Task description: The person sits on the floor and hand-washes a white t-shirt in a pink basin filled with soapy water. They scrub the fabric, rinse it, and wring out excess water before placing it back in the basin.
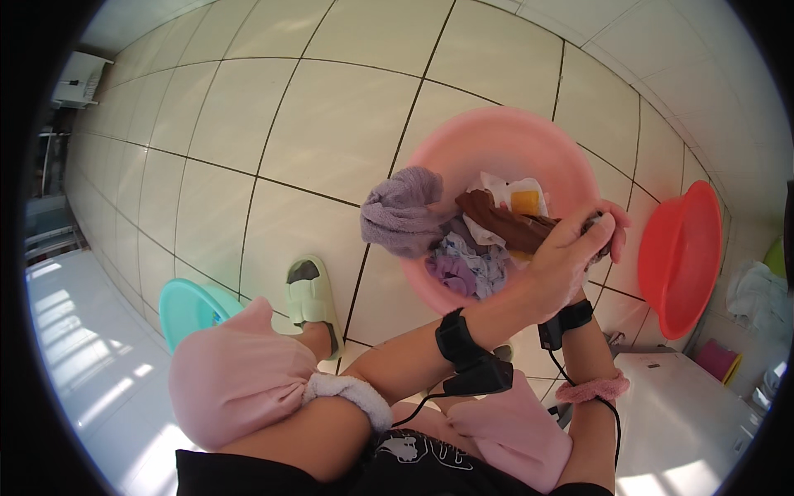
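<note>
A pink plastic basin stands on the tiled floor in front of me. My left hand reaches over its right rim, its fingers closed on a wet brown cloth that trails back into the basin. My right hand is beyond it at the same bunched end, mostly hidden by the left hand. A grey towel hangs over the basin's left rim. Inside lie a purple cloth, a patterned white cloth and a yellow block on white fabric.
A red basin leans by the wall at right. A teal basin is at lower left, near my foot in a green slipper. A white appliance or cabinet stands at lower right. Cables run from straps on both wrists.
</note>
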`<state>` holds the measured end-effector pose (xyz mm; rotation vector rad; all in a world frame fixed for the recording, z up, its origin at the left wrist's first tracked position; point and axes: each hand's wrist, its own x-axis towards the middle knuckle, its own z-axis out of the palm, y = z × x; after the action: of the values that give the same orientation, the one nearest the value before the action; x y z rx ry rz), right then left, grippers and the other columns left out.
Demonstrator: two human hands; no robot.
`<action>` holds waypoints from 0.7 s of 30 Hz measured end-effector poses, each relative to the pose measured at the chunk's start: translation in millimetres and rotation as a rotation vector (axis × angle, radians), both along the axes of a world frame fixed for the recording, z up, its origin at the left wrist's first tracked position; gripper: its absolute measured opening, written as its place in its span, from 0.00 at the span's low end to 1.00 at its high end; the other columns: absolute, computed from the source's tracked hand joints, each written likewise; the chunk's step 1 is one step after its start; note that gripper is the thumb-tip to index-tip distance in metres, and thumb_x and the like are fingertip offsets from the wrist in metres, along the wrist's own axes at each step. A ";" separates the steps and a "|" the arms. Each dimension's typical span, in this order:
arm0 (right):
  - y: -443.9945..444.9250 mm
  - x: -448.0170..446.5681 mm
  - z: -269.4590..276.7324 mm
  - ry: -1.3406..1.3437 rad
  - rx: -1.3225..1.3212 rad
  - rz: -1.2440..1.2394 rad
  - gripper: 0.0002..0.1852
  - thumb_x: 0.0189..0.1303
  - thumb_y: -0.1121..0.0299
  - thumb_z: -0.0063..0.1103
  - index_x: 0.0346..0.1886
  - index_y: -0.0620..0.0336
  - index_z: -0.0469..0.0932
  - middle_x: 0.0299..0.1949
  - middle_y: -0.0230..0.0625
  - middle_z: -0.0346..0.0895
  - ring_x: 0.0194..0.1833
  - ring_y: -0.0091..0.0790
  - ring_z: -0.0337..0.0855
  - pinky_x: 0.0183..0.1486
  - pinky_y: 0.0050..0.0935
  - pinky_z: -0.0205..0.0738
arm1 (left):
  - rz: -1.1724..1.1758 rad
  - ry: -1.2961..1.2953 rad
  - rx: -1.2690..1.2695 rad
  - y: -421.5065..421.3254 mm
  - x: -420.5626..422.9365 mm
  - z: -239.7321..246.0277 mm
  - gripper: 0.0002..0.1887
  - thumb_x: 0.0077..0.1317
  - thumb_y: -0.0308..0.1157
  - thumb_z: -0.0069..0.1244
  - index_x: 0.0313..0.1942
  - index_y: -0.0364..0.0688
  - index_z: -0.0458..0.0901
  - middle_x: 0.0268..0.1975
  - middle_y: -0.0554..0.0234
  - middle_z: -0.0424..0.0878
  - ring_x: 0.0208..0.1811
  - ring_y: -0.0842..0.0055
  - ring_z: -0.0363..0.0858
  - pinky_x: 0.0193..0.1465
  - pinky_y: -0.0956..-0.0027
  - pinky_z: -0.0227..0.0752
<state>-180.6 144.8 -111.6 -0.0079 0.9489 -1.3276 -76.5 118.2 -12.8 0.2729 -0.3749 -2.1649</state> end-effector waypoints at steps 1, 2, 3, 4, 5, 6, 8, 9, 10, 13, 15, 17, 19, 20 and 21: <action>-0.5 -1.8 0.2 0.014 0.018 0.023 0.26 0.73 0.49 0.42 0.62 0.59 0.68 0.55 0.37 0.75 0.54 0.34 0.76 0.56 0.30 0.71 | 0.019 0.047 0.022 -9.3 7.4 -6.0 0.12 0.77 0.36 0.37 0.46 0.38 0.72 0.34 0.65 0.73 0.38 0.80 0.70 0.46 0.75 0.64; -2.1 -6.3 1.5 0.035 0.034 0.061 0.26 0.73 0.49 0.42 0.62 0.58 0.68 0.55 0.37 0.75 0.53 0.33 0.76 0.56 0.30 0.71 | 0.039 0.073 0.065 -20.3 17.1 -13.9 0.11 0.77 0.37 0.39 0.45 0.39 0.72 0.35 0.66 0.74 0.37 0.81 0.70 0.43 0.75 0.66; -2.2 -9.8 2.7 0.055 0.060 0.115 0.26 0.73 0.49 0.42 0.62 0.58 0.68 0.55 0.37 0.75 0.53 0.33 0.76 0.56 0.30 0.71 | 0.082 0.092 0.087 -30.0 27.6 -21.9 0.11 0.77 0.38 0.38 0.42 0.39 0.72 0.35 0.64 0.75 0.37 0.80 0.72 0.42 0.74 0.68; -3.9 -15.9 5.4 0.164 0.083 0.230 0.26 0.70 0.50 0.49 0.62 0.59 0.68 0.53 0.36 0.77 0.52 0.32 0.77 0.53 0.29 0.72 | 0.106 0.082 0.079 -41.5 39.3 -30.1 0.12 0.77 0.38 0.39 0.39 0.40 0.72 0.35 0.64 0.75 0.39 0.79 0.73 0.44 0.73 0.68; -2.1 -20.2 8.4 0.259 0.042 0.344 0.27 0.70 0.51 0.49 0.63 0.59 0.67 0.54 0.37 0.76 0.52 0.33 0.77 0.53 0.29 0.72 | 0.152 0.005 -0.012 -53.5 50.8 -37.5 0.12 0.77 0.38 0.37 0.45 0.39 0.72 0.37 0.66 0.73 0.42 0.73 0.73 0.49 0.68 0.68; -0.7 -24.3 11.5 0.400 0.050 0.434 0.27 0.69 0.51 0.50 0.64 0.60 0.66 0.55 0.38 0.75 0.53 0.33 0.77 0.53 0.29 0.73 | 0.176 -0.015 0.018 -63.2 61.8 -42.9 0.12 0.77 0.38 0.39 0.46 0.39 0.72 0.37 0.66 0.73 0.43 0.73 0.73 0.50 0.68 0.68; 8.6 -23.9 15.9 0.617 0.130 0.561 0.32 0.64 0.54 0.58 0.65 0.63 0.65 0.55 0.40 0.75 0.54 0.36 0.76 0.55 0.33 0.70 | 0.260 -0.121 0.059 -78.3 79.7 -49.7 0.12 0.76 0.38 0.40 0.47 0.38 0.73 0.38 0.64 0.74 0.45 0.72 0.74 0.52 0.67 0.68; 15.9 -18.3 16.3 0.747 0.059 0.641 0.33 0.64 0.55 0.58 0.67 0.65 0.63 0.57 0.44 0.73 0.56 0.40 0.75 0.57 0.36 0.69 | 0.305 -0.151 0.053 -83.0 86.0 -51.6 0.12 0.76 0.37 0.40 0.47 0.38 0.73 0.39 0.64 0.75 0.45 0.71 0.74 0.53 0.67 0.68; 24.2 -9.5 15.3 0.877 -0.015 0.720 0.35 0.64 0.56 0.59 0.68 0.66 0.60 0.59 0.48 0.71 0.58 0.44 0.73 0.59 0.38 0.67 | 0.324 -0.171 0.059 -86.2 90.9 -52.8 0.12 0.76 0.37 0.41 0.48 0.37 0.73 0.39 0.63 0.75 0.46 0.70 0.74 0.54 0.66 0.68; 51.6 30.3 4.7 1.112 -0.157 0.934 0.39 0.62 0.59 0.60 0.71 0.68 0.54 0.64 0.60 0.62 0.63 0.56 0.67 0.65 0.44 0.61 | 0.337 -0.229 0.063 -88.1 96.2 -54.9 0.13 0.75 0.37 0.42 0.50 0.36 0.73 0.43 0.60 0.77 0.49 0.68 0.75 0.57 0.65 0.68; 66.9 50.0 -1.6 1.226 -0.247 1.083 0.41 0.62 0.60 0.61 0.72 0.68 0.51 0.65 0.66 0.58 0.64 0.61 0.63 0.67 0.46 0.59 | 0.299 -0.269 0.059 -86.9 96.1 -57.1 0.15 0.75 0.37 0.41 0.51 0.35 0.73 0.45 0.58 0.78 0.52 0.66 0.75 0.59 0.63 0.67; 71.5 58.9 -3.0 1.351 -0.322 1.314 0.42 0.61 0.60 0.61 0.72 0.68 0.51 0.64 0.71 0.56 0.65 0.65 0.61 0.67 0.47 0.58 | 0.213 -0.272 0.055 -84.9 95.6 -59.6 0.17 0.75 0.37 0.40 0.54 0.33 0.72 0.50 0.56 0.78 0.56 0.64 0.74 0.61 0.62 0.66; 64.3 52.3 3.8 1.357 -0.337 1.265 0.41 0.59 0.59 0.64 0.71 0.66 0.54 0.65 0.65 0.59 0.63 0.61 0.66 0.64 0.47 0.63 | 0.134 -0.265 0.029 -83.6 94.7 -61.2 0.19 0.75 0.37 0.39 0.57 0.33 0.71 0.54 0.53 0.77 0.59 0.63 0.73 0.63 0.62 0.65; 54.1 42.6 9.8 1.369 -0.310 1.271 0.41 0.58 0.60 0.65 0.70 0.66 0.55 0.64 0.64 0.60 0.61 0.59 0.68 0.62 0.47 0.65 | 0.093 -0.247 -0.003 -83.1 94.0 -61.3 0.20 0.75 0.37 0.38 0.59 0.32 0.70 0.57 0.52 0.76 0.60 0.63 0.72 0.63 0.61 0.64; 41.6 32.9 16.8 1.392 -0.257 1.291 0.41 0.57 0.61 0.67 0.69 0.66 0.56 0.63 0.62 0.62 0.60 0.58 0.70 0.60 0.47 0.67 | 0.056 -0.217 -0.064 -82.0 92.1 -60.6 0.21 0.75 0.38 0.38 0.60 0.32 0.69 0.60 0.51 0.74 0.62 0.63 0.72 0.64 0.61 0.64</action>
<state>-147.7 186.5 -94.7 -1.6260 1.4315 -0.0181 15.6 36.2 -73.5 0.4788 -0.5520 -2.0702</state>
